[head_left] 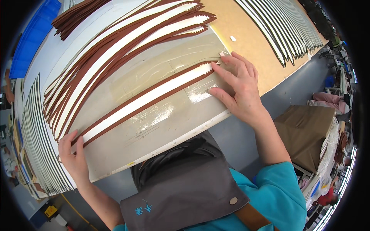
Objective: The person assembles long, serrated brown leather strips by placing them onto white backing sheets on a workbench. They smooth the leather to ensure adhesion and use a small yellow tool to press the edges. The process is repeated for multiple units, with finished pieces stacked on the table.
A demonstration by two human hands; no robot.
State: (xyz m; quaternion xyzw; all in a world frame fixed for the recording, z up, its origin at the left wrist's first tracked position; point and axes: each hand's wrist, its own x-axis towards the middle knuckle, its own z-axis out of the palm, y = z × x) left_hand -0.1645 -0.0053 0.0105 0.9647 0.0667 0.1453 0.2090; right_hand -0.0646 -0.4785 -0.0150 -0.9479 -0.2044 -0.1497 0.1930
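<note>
A long brown strip with a white band down its middle (146,102) lies across a glossy grey work board (162,131). My right hand (239,86) rests flat on the board at the strip's right, zigzag-cut end, fingertips touching it. My left hand (73,156) presses the strip's left end near the board's lower left edge, fingers spread on top of it. Neither hand grips anything. Above the strip, several similar brown and white strips (115,46) lie fanned out on the board.
Rows of black and white strips lie at the far left (36,142) and on the tan board at upper right (285,30). More brown strips (77,15) and a blue bin (32,36) sit at upper left. A cardboard box (304,131) stands at right.
</note>
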